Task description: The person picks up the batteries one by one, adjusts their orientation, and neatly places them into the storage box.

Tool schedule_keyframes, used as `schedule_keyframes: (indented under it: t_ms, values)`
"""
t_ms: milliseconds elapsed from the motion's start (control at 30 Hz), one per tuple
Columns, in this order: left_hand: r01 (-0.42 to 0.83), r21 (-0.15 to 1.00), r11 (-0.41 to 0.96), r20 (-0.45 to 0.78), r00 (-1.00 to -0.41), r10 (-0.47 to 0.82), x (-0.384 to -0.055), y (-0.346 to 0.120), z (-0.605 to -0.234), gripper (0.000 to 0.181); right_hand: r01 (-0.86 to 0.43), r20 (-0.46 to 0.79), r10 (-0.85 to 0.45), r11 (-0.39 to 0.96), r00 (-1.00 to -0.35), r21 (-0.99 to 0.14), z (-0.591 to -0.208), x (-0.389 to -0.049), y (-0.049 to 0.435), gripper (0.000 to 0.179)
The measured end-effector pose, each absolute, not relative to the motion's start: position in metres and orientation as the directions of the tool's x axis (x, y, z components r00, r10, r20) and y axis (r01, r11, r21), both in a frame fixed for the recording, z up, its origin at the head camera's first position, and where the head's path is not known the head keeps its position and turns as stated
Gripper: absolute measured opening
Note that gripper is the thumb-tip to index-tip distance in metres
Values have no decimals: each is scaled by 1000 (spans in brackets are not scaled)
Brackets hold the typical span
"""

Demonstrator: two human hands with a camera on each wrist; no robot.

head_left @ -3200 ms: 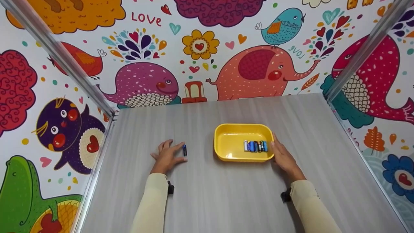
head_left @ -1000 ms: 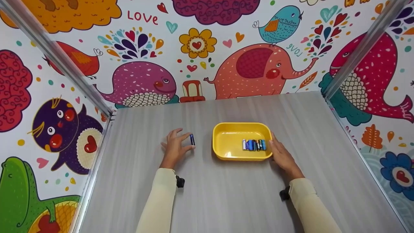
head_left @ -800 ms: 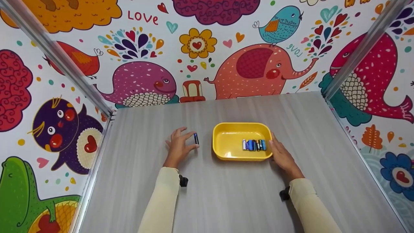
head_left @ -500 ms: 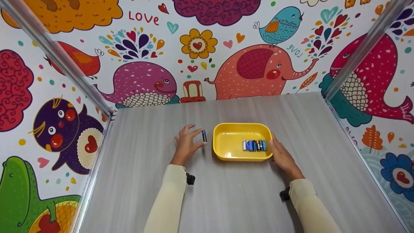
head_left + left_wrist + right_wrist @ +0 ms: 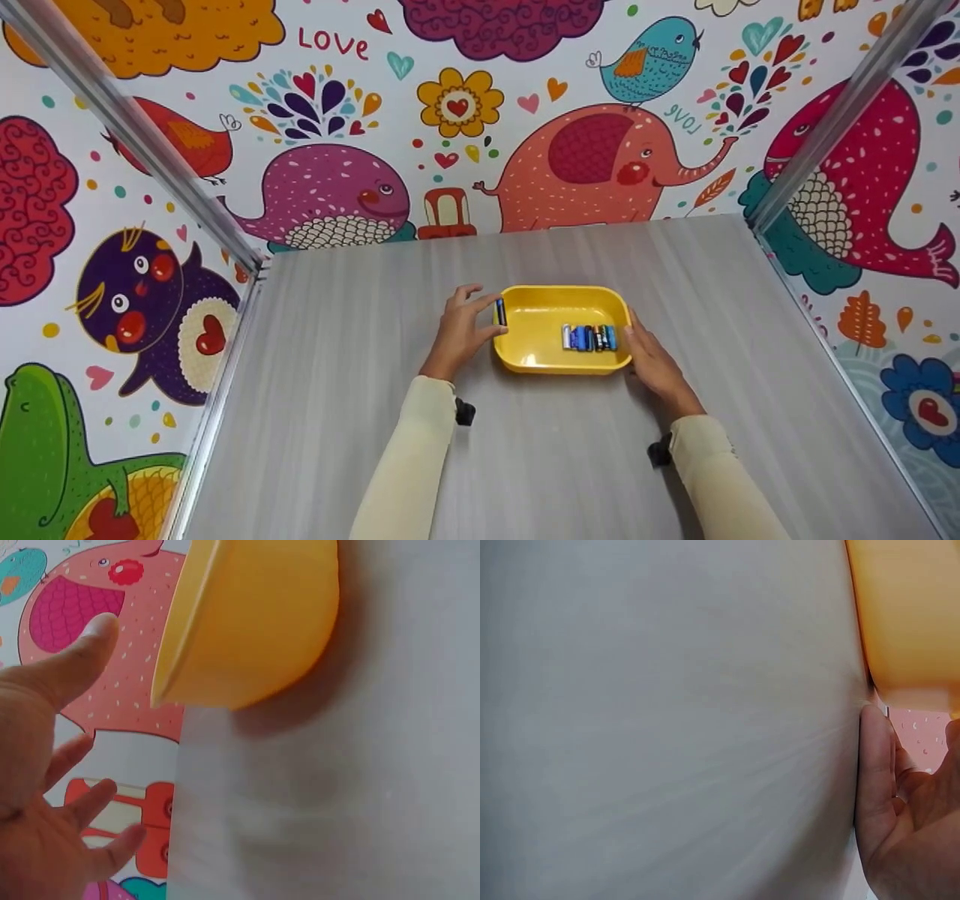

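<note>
In the head view my left hand (image 5: 459, 330) pinches a dark blue battery (image 5: 501, 312) by its ends, between thumb and a finger, over the left rim of a yellow tray (image 5: 532, 364). The left wrist view shows the left hand (image 5: 60, 765) beside the tray's outer wall (image 5: 262, 630); the battery is not visible there. Inside the tray, toward the right, several batteries (image 5: 589, 337) lie side by side in a row. My right hand (image 5: 660, 367) rests against the tray's right end with fingers fairly straight; in the right wrist view its fingers (image 5: 875, 765) lie low along the table.
The tray stands on a grey wood-grain table (image 5: 525, 457). Walls with cartoon animals (image 5: 585, 172) close off the back and both sides, and metal posts (image 5: 825, 120) rise at the back corners. A small black device (image 5: 465, 412) sits at each wrist.
My left hand took hold of the battery from the table and carried it rightward, up to the tray's left rim. The right hand and the tray have stayed in place.
</note>
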State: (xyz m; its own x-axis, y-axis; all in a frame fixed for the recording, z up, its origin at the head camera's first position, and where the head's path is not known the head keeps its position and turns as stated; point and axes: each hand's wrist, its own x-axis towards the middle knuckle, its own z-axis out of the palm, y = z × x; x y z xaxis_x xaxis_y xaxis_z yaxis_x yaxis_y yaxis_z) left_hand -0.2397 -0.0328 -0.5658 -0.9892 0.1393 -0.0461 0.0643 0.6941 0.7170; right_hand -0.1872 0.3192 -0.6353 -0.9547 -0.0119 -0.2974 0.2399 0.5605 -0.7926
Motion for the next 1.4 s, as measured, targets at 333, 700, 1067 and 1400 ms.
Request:
schedule_keyframes:
  t_ms: [333, 700, 1067, 1400]
  values:
    - [63, 778, 625, -88, -974, 207, -241, -10, -561, 57, 263, -319, -1, 563, -948, -783, -637, -187, 319, 63]
    - [168, 718, 675, -85, -942, 325, -246, 12, -563, 56, 174, -231, -31, 562, -973, -809, -640, -187, 320, 68]
    - [207, 729, 652, -106, -907, 407, -250, 39, -576, 55, 134, -194, -57, 535, -979, -834, -641, -189, 321, 65]
    - [202, 695, 690, -128, -909, 396, -253, 49, -588, 55, 173, -232, -43, 536, -972, -827, -640, -189, 321, 65]
